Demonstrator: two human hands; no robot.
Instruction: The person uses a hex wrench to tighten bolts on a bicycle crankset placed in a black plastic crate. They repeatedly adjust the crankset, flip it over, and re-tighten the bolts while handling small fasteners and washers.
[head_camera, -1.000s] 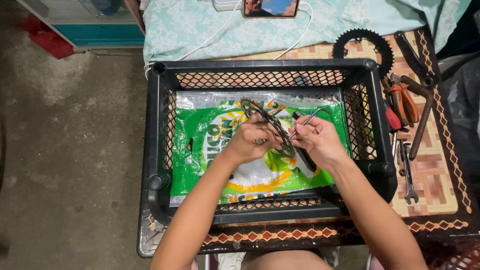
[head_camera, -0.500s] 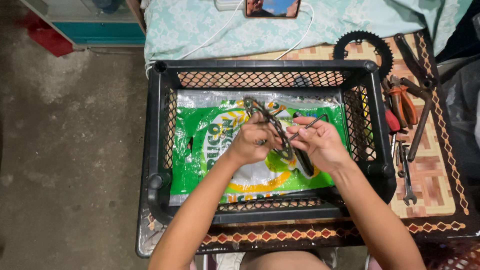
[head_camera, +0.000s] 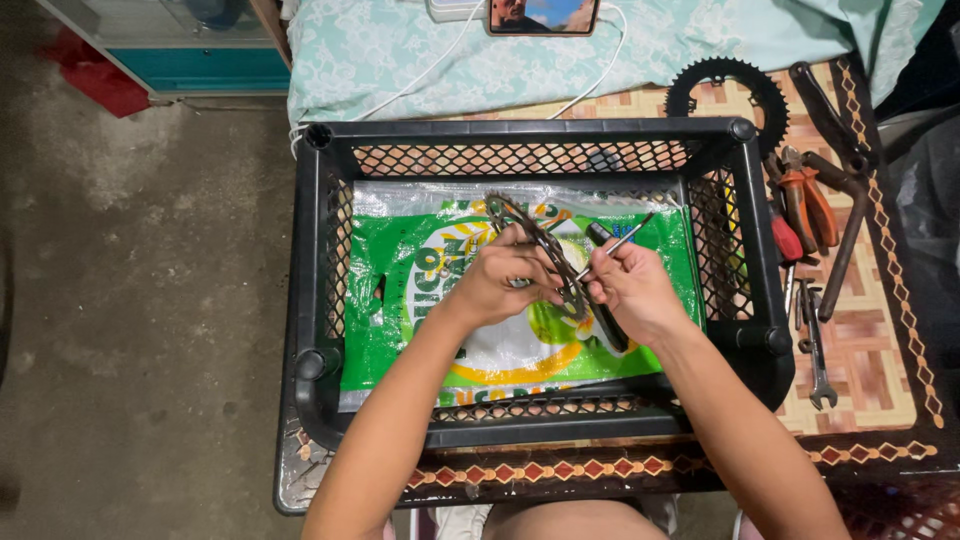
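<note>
- The left hand (head_camera: 500, 285) grips a worn chainring (head_camera: 535, 255), held on edge over the middle of a black crate (head_camera: 310, 300).
- The right hand (head_camera: 635, 290) is closed on a thin metal tool (head_camera: 615, 245), its tip pointing at the chainring; a black crank arm (head_camera: 605, 300) hangs from the ring beneath this hand.
- Judging by this, the work on the chainring is mid-way: ring and crank look joined, and the tool is at a spot near the ring's inner part. What exactly it touches is too small to tell.
- No loose bolts or removed parts show in the crate, so I cannot tell how much is finished.
- A green and white plastic bag (head_camera: 420, 300) lines the crate floor.
- The crate sits on a patterned table (head_camera: 880, 380), at its near edge.
- To the right lie pliers (head_camera: 805, 205) with orange-red handles, a wrench (head_camera: 815, 350) and a dark wrench (head_camera: 850, 190); a second chainring (head_camera: 725, 90) lies at the far right.
- Farther off is a pale blue cloth (head_camera: 400, 50) with a phone (head_camera: 545, 15) and white cable.
- The floor (head_camera: 130, 300) to the left is bare concrete, dimly lit.
</note>
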